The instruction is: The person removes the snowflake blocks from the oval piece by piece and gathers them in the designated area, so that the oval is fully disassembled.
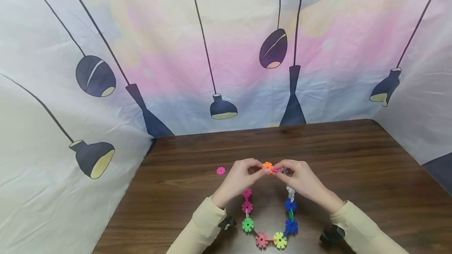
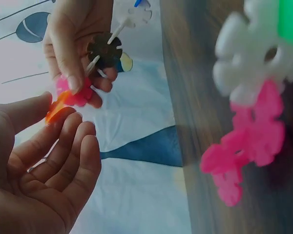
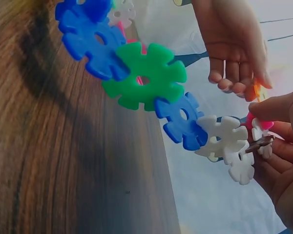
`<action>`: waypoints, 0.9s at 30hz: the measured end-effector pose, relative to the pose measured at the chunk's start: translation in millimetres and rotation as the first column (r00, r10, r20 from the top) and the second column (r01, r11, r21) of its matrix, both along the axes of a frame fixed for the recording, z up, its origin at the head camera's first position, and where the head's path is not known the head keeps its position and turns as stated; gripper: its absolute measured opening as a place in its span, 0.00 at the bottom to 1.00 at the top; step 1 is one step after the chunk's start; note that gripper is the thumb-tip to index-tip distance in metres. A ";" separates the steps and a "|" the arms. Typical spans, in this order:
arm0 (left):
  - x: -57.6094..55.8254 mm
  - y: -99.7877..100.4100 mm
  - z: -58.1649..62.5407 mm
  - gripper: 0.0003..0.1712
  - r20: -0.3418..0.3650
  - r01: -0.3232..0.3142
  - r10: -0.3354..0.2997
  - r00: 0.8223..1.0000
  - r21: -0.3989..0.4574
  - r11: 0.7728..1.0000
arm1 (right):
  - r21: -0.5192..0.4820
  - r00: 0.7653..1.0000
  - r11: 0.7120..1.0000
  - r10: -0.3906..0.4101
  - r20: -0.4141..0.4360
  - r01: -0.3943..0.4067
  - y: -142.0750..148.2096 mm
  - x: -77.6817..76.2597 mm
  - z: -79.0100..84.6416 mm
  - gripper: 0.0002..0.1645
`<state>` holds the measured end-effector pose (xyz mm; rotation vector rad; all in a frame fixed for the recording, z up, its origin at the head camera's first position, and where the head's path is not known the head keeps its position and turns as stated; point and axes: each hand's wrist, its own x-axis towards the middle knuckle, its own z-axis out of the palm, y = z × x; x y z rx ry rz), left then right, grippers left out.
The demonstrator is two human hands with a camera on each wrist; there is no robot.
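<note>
The left hand (image 1: 241, 177) pinches the orange disc (image 1: 267, 165) between thumb and forefinger, its other fingers loosely bent, while the right hand (image 1: 303, 177) grips the pink disc (image 2: 83, 98) with thumb and fingertips. The two discs touch between the hands; whether their slots fully engage, I cannot tell. Holding near the rims probably leaves the meeting notches free (and keeps the thumbs from blocking them). Beside the pink disc, the brown disc (image 2: 105, 50) sits by the right fingers, leading through white discs (image 3: 217, 129) to the chain (image 1: 280, 234), which curves in a U nearer the person. Its upper right part seems to hang raised because the right hand holds that end. The chain's other end lies unheld near the left wrist. Left of the left hand, a lone disc (image 1: 220, 172) lies on the table (image 1: 176, 191); a lamp-print cloth (image 1: 159, 50) hangs behind.
</note>
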<state>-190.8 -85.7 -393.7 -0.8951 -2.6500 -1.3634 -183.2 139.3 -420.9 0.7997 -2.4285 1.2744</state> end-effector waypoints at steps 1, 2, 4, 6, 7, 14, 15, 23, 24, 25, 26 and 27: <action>0.1 0.8 -1.2 0.13 0.008 0.008 -0.008 1.000 0.004 1.000 | -0.003 1.000 1.000 0.010 -0.007 -0.010 -0.2 0.4 -0.3 0.06; 0.3 1.6 -2.3 0.13 0.017 0.014 -0.014 1.000 0.004 1.000 | -0.004 1.000 1.000 0.021 -0.017 -0.021 -0.1 0.9 -0.4 0.06; 0.2 2.9 -4.5 0.13 0.034 0.026 -0.027 0.999 0.005 1.000 | -0.005 0.999 0.999 0.036 -0.033 -0.036 -0.2 1.4 -0.8 0.07; -0.2 3.7 -6.3 0.13 0.057 0.036 -0.036 0.998 0.007 0.999 | -0.004 0.998 0.999 0.040 -0.045 -0.040 -0.2 1.2 -1.5 0.08; -0.5 4.1 -6.6 0.14 0.066 0.041 -0.041 0.997 0.006 0.999 | -0.001 0.998 0.999 0.041 -0.053 -0.041 0.0 1.3 -1.4 0.08; -0.8 5.2 -5.5 0.20 0.089 0.060 -0.062 0.994 0.025 0.998 | -0.013 0.994 0.998 0.052 -0.098 -0.054 0.8 1.4 -0.4 0.08; -0.6 5.4 -5.6 0.20 0.084 0.054 -0.056 0.995 0.030 0.998 | -0.019 0.993 0.998 0.051 -0.107 -0.054 0.7 1.6 -0.6 0.08; 6.5 11.0 -6.2 0.15 -0.036 -0.045 0.048 0.998 0.078 0.996 | -0.081 0.982 0.997 -0.005 -0.188 -0.010 -5.5 4.4 -4.5 0.11; 7.7 11.7 -6.2 0.15 -0.046 -0.058 0.062 0.997 0.090 0.994 | -0.086 0.980 0.996 -0.015 -0.199 -0.002 -6.5 4.8 -4.5 0.11; 8.7 12.5 -6.3 0.15 -0.055 -0.067 0.073 0.996 0.103 0.992 | -0.090 0.978 0.996 -0.024 -0.208 0.005 -7.4 5.2 -4.3 0.12; 9.7 13.2 -5.9 0.15 -0.060 -0.075 0.082 0.995 0.112 0.991 | -0.091 0.976 0.996 -0.028 -0.216 0.008 -7.6 5.3 -4.0 0.12; 10.2 13.8 -5.7 0.15 -0.066 -0.079 0.088 0.994 0.119 0.990 | -0.090 0.975 0.996 -0.030 -0.221 0.010 -7.6 5.4 -3.4 0.12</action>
